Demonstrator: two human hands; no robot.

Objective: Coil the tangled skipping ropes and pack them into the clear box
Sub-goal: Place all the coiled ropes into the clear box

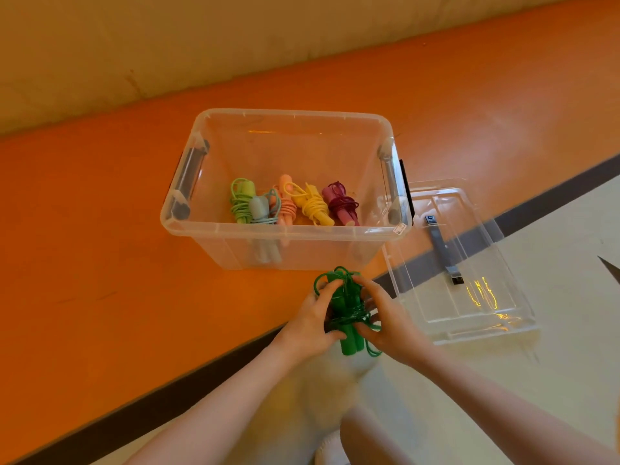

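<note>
Dark green rope (349,310), coiled round its handles, held just before the clear box (285,226): our left hand (310,322) and right hand (385,318) both grip it. We should tuck the loose loop tight before packing beside the five bundles inside.

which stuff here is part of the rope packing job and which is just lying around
Part of the job: dark green rope, held in the left hand and right hand; clear box; five coiled ropes in it, light green, blue, peach, yellow, maroon.

Lying about: box lid.
</note>
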